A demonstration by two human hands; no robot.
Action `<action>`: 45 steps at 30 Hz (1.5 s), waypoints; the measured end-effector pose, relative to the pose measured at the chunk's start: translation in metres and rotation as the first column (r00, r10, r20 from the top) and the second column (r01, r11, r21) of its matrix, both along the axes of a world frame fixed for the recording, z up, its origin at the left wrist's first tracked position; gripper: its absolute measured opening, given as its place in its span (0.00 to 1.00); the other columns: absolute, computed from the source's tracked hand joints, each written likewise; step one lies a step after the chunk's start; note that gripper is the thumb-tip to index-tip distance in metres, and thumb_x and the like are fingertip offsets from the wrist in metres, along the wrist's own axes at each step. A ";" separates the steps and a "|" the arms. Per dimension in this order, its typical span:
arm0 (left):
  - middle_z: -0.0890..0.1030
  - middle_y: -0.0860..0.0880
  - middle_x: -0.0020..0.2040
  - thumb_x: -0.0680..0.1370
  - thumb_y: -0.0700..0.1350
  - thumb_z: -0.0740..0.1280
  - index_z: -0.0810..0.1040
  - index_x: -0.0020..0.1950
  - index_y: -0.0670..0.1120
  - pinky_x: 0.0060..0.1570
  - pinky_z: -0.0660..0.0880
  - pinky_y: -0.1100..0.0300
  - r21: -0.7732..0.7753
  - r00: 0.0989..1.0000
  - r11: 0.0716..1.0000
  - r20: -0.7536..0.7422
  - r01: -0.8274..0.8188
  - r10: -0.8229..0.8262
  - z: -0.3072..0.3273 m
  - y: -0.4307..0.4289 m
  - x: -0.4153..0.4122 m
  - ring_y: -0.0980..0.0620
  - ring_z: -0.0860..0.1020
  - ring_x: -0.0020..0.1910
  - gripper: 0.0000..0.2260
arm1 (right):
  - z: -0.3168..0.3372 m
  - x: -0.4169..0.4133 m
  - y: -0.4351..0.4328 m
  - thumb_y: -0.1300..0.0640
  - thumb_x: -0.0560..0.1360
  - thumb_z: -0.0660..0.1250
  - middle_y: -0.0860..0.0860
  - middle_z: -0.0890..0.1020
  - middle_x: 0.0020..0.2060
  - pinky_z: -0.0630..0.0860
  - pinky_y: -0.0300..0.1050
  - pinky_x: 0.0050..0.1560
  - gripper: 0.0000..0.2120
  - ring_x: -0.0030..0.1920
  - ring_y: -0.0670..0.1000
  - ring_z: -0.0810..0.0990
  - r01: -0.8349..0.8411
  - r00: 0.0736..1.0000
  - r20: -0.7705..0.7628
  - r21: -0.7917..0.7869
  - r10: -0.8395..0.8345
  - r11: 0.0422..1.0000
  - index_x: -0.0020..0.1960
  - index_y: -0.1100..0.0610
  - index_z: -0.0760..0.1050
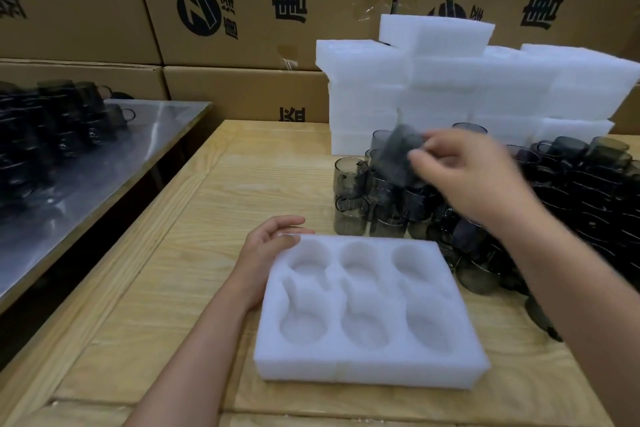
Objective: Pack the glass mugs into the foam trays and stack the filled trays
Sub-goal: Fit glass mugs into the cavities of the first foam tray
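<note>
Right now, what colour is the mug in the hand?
Smoky dark grey glass. The mug, held in the right hand, shows best in the head view, though blurred.

Wooden table (214, 184) under foam tray (367, 371), smoky glass mugs (349, 215), stacked foam trays (450, 94).

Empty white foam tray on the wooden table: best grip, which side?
Grip the white six-pocket foam tray by its solid outer walls, from the left and near sides: it lies flat, its top is all pockets, and smoky glass mugs crowd its right side. The left hand rests at its far-left corner.
</note>
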State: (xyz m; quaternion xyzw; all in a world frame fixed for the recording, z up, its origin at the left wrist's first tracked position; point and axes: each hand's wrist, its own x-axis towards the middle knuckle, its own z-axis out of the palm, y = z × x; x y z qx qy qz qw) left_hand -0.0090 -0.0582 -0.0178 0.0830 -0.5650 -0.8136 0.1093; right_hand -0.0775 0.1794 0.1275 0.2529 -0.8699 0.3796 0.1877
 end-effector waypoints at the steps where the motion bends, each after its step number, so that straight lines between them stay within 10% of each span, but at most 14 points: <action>1: 0.84 0.42 0.44 0.66 0.35 0.68 0.80 0.50 0.41 0.38 0.80 0.57 -0.004 1.000 1.000 -0.002 -0.001 0.001 0.000 0.000 0.000 0.46 0.83 0.40 0.13 | -0.007 0.016 -0.013 0.52 0.72 0.67 0.51 0.83 0.44 0.76 0.44 0.45 0.10 0.43 0.49 0.81 -0.107 0.993 0.041 -0.008 0.107 0.994 0.38 0.59 0.80; 6: 0.83 0.43 0.38 0.70 0.39 0.71 0.82 0.41 0.43 0.35 0.77 0.60 0.002 0.999 1.000 -0.048 -0.004 0.004 0.000 0.003 0.001 0.47 0.80 0.35 0.02 | -0.052 0.051 -0.062 0.55 0.74 0.68 0.53 0.79 0.56 0.70 0.41 0.54 0.09 0.52 0.50 0.77 -0.313 0.946 0.148 0.169 0.289 0.935 0.41 0.60 0.81; 12: 0.82 0.41 0.41 0.75 0.55 0.66 0.83 0.44 0.42 0.38 0.77 0.57 -0.010 0.999 0.999 -0.010 0.038 -0.038 -0.002 -0.001 -0.001 0.46 0.81 0.38 0.16 | -0.076 0.056 -0.069 0.53 0.76 0.64 0.52 0.70 0.66 0.62 0.37 0.57 0.10 0.65 0.52 0.69 -0.322 0.945 0.155 0.286 0.288 0.903 0.48 0.58 0.79; 21: 0.83 0.41 0.46 0.69 0.42 0.69 0.80 0.48 0.39 0.41 0.78 0.59 -0.049 0.994 0.994 -0.053 0.095 -0.098 -0.004 0.000 0.001 0.47 0.81 0.43 0.10 | -0.089 0.066 -0.080 0.56 0.80 0.58 0.62 0.71 0.63 0.65 0.46 0.63 0.14 0.64 0.59 0.69 -0.206 0.939 -0.093 0.620 0.331 0.757 0.58 0.63 0.76; 26: 0.84 0.43 0.46 0.69 0.38 0.70 0.78 0.50 0.39 0.42 0.79 0.59 -0.097 0.990 0.987 -0.061 0.125 -0.131 0.001 0.003 0.004 0.47 0.82 0.44 0.10 | -0.099 0.063 -0.063 0.38 0.80 0.43 0.53 0.39 0.76 0.31 0.41 0.72 0.35 0.74 0.46 0.33 -0.443 0.893 0.269 0.664 0.360 0.602 0.77 0.59 0.40; 31: 0.83 0.44 0.49 0.69 0.38 0.68 0.77 0.57 0.42 0.43 0.79 0.60 -0.053 0.992 0.993 -0.070 0.105 -0.109 0.001 0.004 0.006 0.48 0.82 0.47 0.17 | -0.099 0.061 -0.066 0.37 0.79 0.45 0.53 0.40 0.76 0.32 0.41 0.72 0.37 0.75 0.47 0.34 -0.492 0.870 0.318 0.614 0.377 0.617 0.77 0.59 0.40; 33: 0.83 0.43 0.48 0.69 0.37 0.70 0.77 0.58 0.41 0.42 0.79 0.59 -0.050 0.992 0.993 -0.074 0.103 -0.107 0.001 0.004 0.007 0.47 0.82 0.44 0.17 | -0.090 0.060 -0.063 0.42 0.80 0.51 0.56 0.56 0.75 0.46 0.48 0.76 0.31 0.76 0.52 0.50 -0.501 0.865 0.314 0.519 0.391 0.693 0.75 0.61 0.54; 37: 0.83 0.49 0.46 0.67 0.40 0.70 0.80 0.53 0.44 0.38 0.79 0.61 -0.132 0.995 0.989 -0.061 0.065 -0.074 0.000 0.001 0.005 0.50 0.82 0.42 0.15 | -0.068 0.047 -0.031 0.54 0.74 0.66 0.57 0.80 0.45 0.77 0.50 0.38 0.12 0.42 0.59 0.78 0.198 0.890 -0.445 0.188 -0.096 0.962 0.51 0.61 0.79; 40: 0.84 0.50 0.46 0.66 0.40 0.69 0.81 0.51 0.44 0.36 0.78 0.61 -0.117 0.996 0.991 -0.057 0.060 -0.067 -0.001 0.001 0.003 0.50 0.82 0.40 0.14 | -0.060 0.035 0.010 0.52 0.72 0.70 0.60 0.76 0.45 0.66 0.45 0.29 0.15 0.41 0.61 0.77 0.560 0.800 -0.353 0.148 -0.485 0.815 0.49 0.64 0.77; 45: 0.84 0.48 0.44 0.65 0.39 0.68 0.81 0.51 0.43 0.36 0.78 0.61 -0.097 0.996 0.993 -0.053 0.064 -0.070 0.001 0.001 0.003 0.49 0.82 0.39 0.14 | -0.064 0.019 0.032 0.46 0.77 0.63 0.55 0.78 0.45 0.59 0.42 0.32 0.16 0.45 0.58 0.78 0.625 0.760 -0.212 0.498 -0.614 0.601 0.50 0.60 0.75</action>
